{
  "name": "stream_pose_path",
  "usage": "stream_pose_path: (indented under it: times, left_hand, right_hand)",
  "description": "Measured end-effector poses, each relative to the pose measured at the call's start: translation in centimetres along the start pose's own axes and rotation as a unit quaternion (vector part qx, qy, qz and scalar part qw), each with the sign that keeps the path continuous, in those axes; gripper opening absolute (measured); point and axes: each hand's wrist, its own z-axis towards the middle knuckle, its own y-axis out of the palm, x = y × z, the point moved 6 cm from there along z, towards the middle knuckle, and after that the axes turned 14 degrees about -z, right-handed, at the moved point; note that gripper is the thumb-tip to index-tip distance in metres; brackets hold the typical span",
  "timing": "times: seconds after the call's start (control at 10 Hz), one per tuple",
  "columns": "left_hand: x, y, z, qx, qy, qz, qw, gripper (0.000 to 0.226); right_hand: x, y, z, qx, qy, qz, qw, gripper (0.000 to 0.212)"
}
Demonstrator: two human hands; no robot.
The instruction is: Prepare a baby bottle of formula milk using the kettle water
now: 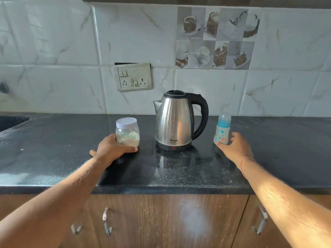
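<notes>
A steel kettle (174, 121) with a black handle and closed lid stands on its base in the middle of the black counter (179, 172). Left of it is a clear jar (127, 132) with a white lid and pale formula powder inside. My left hand (112, 149) wraps around the jar's lower part, thumb in front of its base. Right of the kettle stands a baby bottle (222, 129) with a blue collar and clear cap. My right hand (232, 148) grips the bottle's base, fingers curled round it.
A switch and socket panel (133, 76) is on the tiled wall behind. A sink edge (12, 121) shows at far left. Wooden cabinet doors with metal handles (106, 221) lie below the counter's front edge.
</notes>
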Motion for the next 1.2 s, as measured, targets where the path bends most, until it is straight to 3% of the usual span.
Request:
stream_pose_path:
  times: [0.2, 0.4, 0.7, 1.0, 1.2]
  left_hand:
    - [-0.4, 0.6, 2.3, 0.005, 0.005, -0.021, 1.000, 0.055]
    - [-1.6, 1.5, 4.2, -0.038, -0.023, -0.070, 0.997, 0.084]
    - [-3.5, 2.2, 6.6, -0.035, -0.028, -0.028, 0.999, 0.083]
    - [-0.4, 1.6, 2.6, -0.007, -0.006, 0.065, 0.998, 0.065]
    - [0.2, 1.1, 1.5, -0.011, 0.004, 0.077, 0.997, 0.067]
  right_hand:
    - [0.0, 0.5, 1.6, -0.003, -0.001, -0.008, 1.000, 0.057]
    - [-0.2, 0.6, 1.8, -0.001, -0.006, -0.017, 1.000, 0.056]
    - [-0.2, 0.7, 1.8, -0.006, -0.012, -0.027, 1.000, 0.056]
    - [-0.2, 1.0, 1.5, -0.037, -0.020, -0.015, 0.999, 0.066]
    - [-1.7, 0.5, 0.2, 0.012, -0.017, -0.082, 0.996, 0.093]
